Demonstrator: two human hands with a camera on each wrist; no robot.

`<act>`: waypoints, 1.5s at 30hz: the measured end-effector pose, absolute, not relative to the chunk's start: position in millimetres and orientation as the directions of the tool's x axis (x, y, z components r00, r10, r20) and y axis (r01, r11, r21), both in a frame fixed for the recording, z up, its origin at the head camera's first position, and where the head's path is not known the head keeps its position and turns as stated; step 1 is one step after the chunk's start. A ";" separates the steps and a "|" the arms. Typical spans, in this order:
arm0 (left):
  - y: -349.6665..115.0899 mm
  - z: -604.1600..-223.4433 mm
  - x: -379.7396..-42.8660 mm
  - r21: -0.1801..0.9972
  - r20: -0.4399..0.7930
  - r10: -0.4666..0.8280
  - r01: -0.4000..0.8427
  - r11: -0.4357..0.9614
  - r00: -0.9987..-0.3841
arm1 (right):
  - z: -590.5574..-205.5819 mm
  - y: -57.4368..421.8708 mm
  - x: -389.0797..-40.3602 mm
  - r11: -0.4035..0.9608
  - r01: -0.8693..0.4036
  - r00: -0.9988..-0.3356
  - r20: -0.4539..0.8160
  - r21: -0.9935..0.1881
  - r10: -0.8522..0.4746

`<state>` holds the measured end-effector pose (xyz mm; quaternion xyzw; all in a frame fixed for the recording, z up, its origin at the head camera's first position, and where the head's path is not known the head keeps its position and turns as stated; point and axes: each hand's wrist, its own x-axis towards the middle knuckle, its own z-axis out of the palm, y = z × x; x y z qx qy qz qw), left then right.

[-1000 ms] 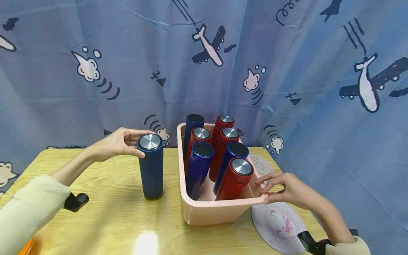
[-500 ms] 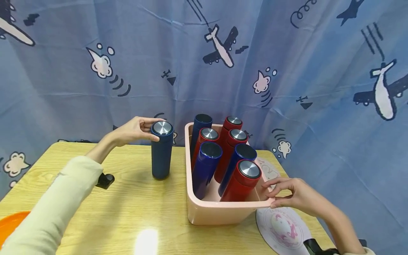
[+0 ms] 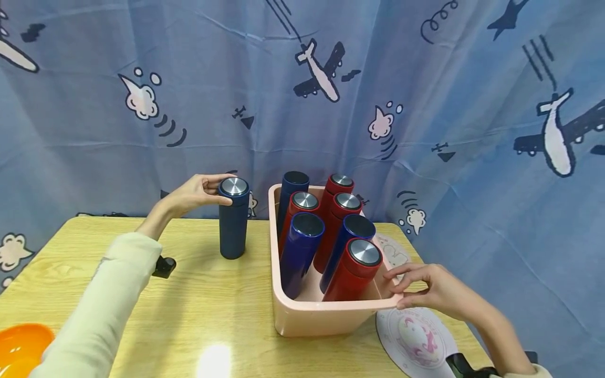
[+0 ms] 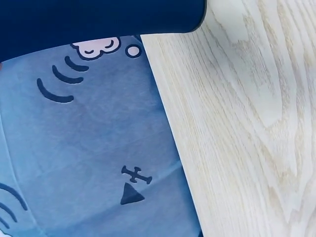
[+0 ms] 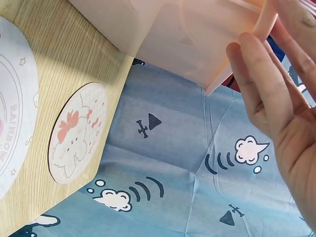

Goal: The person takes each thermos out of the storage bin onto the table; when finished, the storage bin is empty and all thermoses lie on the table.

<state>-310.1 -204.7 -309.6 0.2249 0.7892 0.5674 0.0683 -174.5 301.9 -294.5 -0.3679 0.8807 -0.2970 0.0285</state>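
Observation:
My left hand point(image 3: 194, 195) grips a dark blue thermos point(image 3: 233, 226) around its silver-topped lid, thumb in front and fingers behind. The thermos is upright left of the pink bin point(image 3: 326, 317); whether its base touches the table I cannot tell. Its dark blue side point(image 4: 98, 22) crosses the top of the left wrist view, where the hand barely shows. My right hand point(image 3: 432, 289) pinches the bin's right front rim, and its fingers point(image 5: 269, 79) show beside the bin wall point(image 5: 182, 44) in the right wrist view. Inside the bin stand several red thermoses point(image 3: 352, 273) and blue thermoses point(image 3: 300, 257).
An orange bowl point(image 3: 25, 344) sits at the table's point(image 3: 189, 320) left front. Right of the bin lie a round printed mat point(image 3: 416, 341) and, farther back, another round mat point(image 3: 393, 249). A blue patterned curtain point(image 3: 212, 79) hangs behind the table.
My left hand has carried the dark blue thermos back, toward the curtain. My right hand keeps its hold on the bin rim. The head view has shifted, bringing the orange bowl further into sight.

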 end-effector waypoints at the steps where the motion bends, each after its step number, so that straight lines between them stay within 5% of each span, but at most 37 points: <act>1: -206.1 -311.0 -310.0 0.929 0.147 0.430 0.274 0.250 -0.891 | -294.9 301.1 -174.7 0.552 -0.631 -0.727 0.165 -0.545 -0.667; 28: -196.8 -299.6 -341.4 0.952 0.071 0.430 0.189 0.239 -0.900 | -299.2 309.5 -166.8 0.523 -0.619 -0.741 0.216 -0.586 -0.636; 45: -215.7 -311.5 -326.8 0.969 0.099 0.369 0.175 0.177 -0.924 | -299.4 301.3 -173.3 0.527 -0.599 -0.738 0.161 -0.603 -0.655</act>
